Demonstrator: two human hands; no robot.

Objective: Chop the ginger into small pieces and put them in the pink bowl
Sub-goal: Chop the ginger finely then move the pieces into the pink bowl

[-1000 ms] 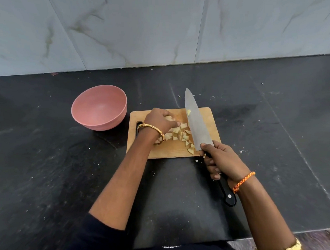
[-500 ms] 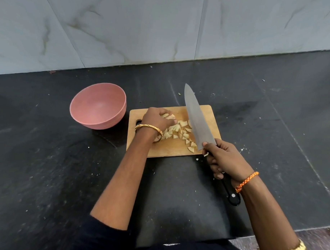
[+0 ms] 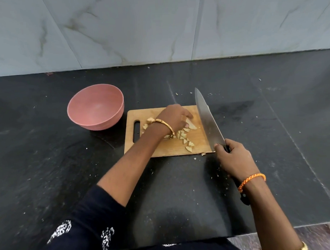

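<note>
Pink bowl (image 3: pixel 95 106), pale yellow ginger pieces (image 3: pixel 187 138), tan wooden board (image 3: pixel 196 140), silver blade (image 3: pixel 207 119), black counter (image 3: pixel 49 166), orange thread bracelet (image 3: pixel 251 179), gold bangle (image 3: pixel 165 124).

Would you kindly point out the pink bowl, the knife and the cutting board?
pink bowl (image 3: pixel 96 106), head view, inner wall.
knife (image 3: pixel 207 119), head view, flat of the blade.
cutting board (image 3: pixel 141 114), head view, bare far-left corner.

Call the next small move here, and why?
Probably bring the knife down on the larger ginger slices that the left hand pins on the cutting board. The right hand holds the blade just right of them; those slices look bigger than the cut pieces, and the pink bowl is empty.
</note>
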